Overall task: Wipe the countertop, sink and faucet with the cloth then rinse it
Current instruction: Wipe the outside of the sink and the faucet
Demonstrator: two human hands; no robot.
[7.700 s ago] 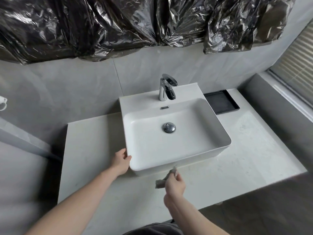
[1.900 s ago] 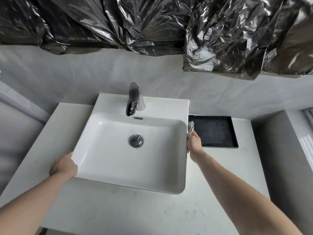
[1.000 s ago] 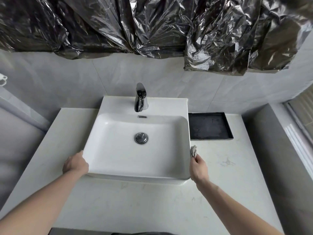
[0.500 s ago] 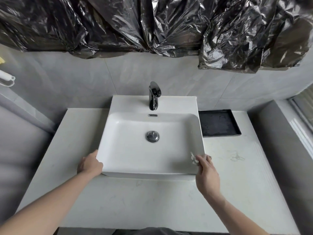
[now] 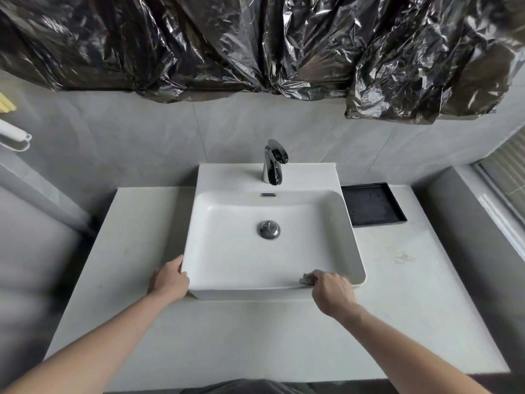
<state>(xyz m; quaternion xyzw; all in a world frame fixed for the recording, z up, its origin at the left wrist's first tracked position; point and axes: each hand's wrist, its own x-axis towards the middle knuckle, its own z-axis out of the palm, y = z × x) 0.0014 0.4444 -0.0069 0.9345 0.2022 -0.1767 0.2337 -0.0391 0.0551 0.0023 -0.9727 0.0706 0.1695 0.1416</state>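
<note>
A white rectangular sink [image 5: 227, 257] sits on a pale countertop [image 5: 255, 336]. A chrome faucet [image 5: 273, 163] stands at the sink's back rim and a chrome drain plug [image 5: 268, 229] lies in the basin. My right hand [image 5: 332, 292] grips a small grey cloth [image 5: 306, 278] and presses it on the sink's front rim near the right corner. Only a bit of the cloth shows past my fingers. My left hand [image 5: 170, 280] holds the sink's front left corner, its thumb against the side of the basin.
A black tray [image 5: 372, 204] lies on the countertop right of the sink. Crumpled black plastic sheeting [image 5: 255, 44] hangs on the grey tiled wall above. A grey ledge [image 5: 468, 237] borders the counter on the right. A white fixture [image 5: 14, 137] sticks out at far left.
My right hand has carried the cloth from the sink's right side, round the front right corner, onto the front rim. My left hand stays on the front left corner.
</note>
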